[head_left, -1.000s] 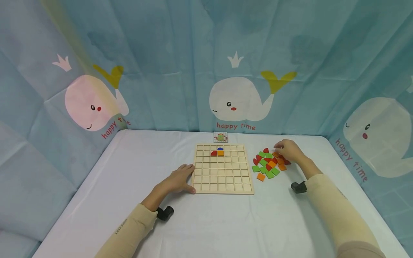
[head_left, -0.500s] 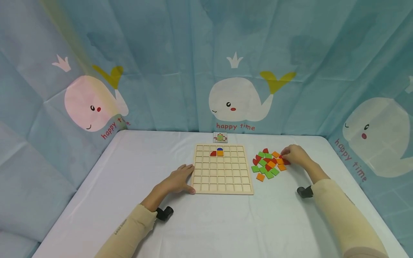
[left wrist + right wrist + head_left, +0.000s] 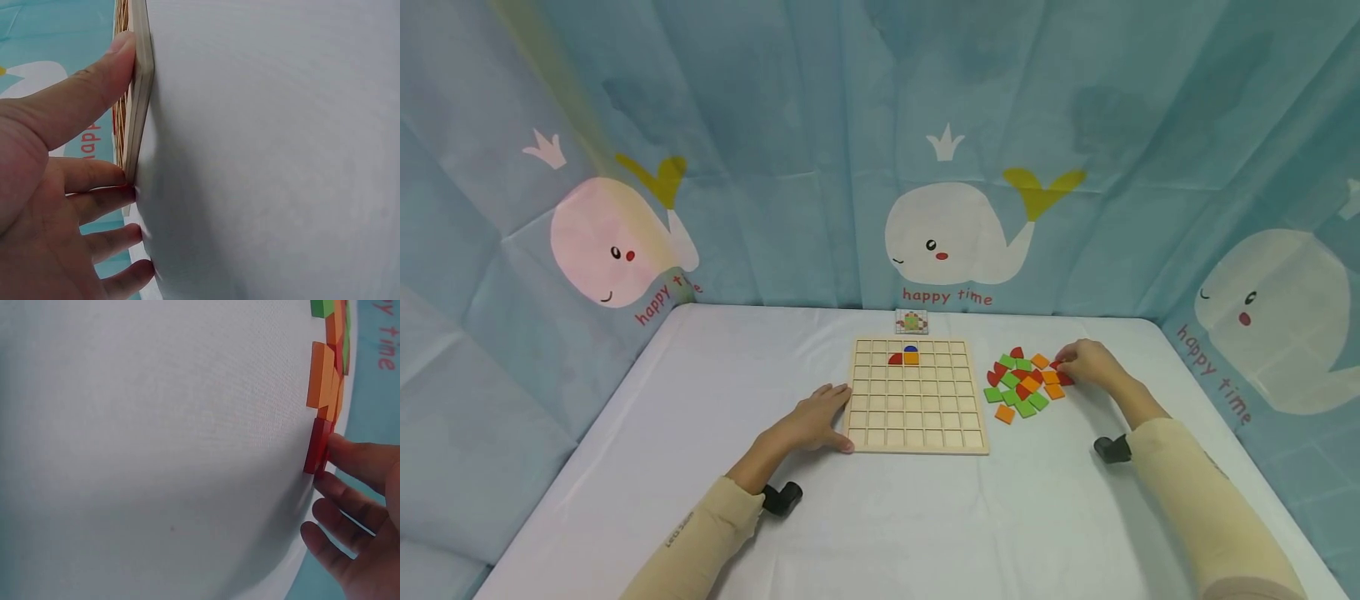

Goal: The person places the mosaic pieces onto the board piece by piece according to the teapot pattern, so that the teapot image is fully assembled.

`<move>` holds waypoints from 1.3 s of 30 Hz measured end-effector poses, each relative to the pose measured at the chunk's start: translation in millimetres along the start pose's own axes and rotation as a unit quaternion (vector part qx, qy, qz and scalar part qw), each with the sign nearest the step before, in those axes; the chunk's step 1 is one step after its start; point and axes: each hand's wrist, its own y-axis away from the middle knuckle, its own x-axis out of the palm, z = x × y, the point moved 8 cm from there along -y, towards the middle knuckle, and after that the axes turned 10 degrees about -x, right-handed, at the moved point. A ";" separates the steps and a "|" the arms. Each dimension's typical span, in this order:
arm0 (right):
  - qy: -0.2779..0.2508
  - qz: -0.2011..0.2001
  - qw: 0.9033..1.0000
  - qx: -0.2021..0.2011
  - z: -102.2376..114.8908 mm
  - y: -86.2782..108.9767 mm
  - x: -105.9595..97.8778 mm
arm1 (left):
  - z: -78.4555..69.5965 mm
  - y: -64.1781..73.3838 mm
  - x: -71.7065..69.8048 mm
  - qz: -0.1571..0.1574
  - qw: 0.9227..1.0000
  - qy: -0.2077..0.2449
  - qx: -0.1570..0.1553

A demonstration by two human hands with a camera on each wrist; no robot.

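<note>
A square wooden grid board [image 3: 917, 408] lies on the table. In its upper rows sit a red quarter-circle piece [image 3: 896, 359], an orange square [image 3: 911, 358] and a blue half-round piece [image 3: 911, 349]. My left hand [image 3: 814, 418] rests at the board's left edge, thumb near the front corner. In the left wrist view, its fingers [image 3: 97, 203] stretch out against the board's side. At the right end of a loose pile, my right hand [image 3: 1092, 364] pinches a red piece [image 3: 1057, 365] between thumb and index finger. Another red piece [image 3: 317, 447] lies beside the fingertips in the right wrist view.
Several green squares [image 3: 1025, 409], orange squares [image 3: 1004, 414] and red pieces lie loosely overlapped right of the board. A small picture card [image 3: 912, 322] lies behind the board. A whale-printed curtain [image 3: 820, 167] closes off the table's back and sides.
My right hand has moved right and slightly toward me, from the pile's back orange piece to the red pieces at its right end. The left hand has stayed at the board.
</note>
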 end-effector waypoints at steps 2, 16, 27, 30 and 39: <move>0.007 -0.001 1.000 0.007 -1.7 0.2 -0.2 | 0.1 0.5 0.1 0.002 1.000 0.002 -0.001; 0.035 -0.017 0.999 0.027 -4.6 5.7 -6.7 | 1.2 1.1 -2.2 0.004 1.000 0.000 -0.003; 0.027 -0.008 1.000 0.015 -4.4 2.1 -4.2 | 1.2 1.0 -0.8 0.010 1.000 0.005 0.001; 0.028 -0.009 1.000 0.008 -3.5 1.2 -3.8 | 0.9 0.9 -0.9 0.009 1.000 0.006 0.002; 0.024 -0.018 1.000 0.005 -4.0 1.9 -3.2 | 0.3 0.1 -0.7 0.011 1.000 0.009 0.001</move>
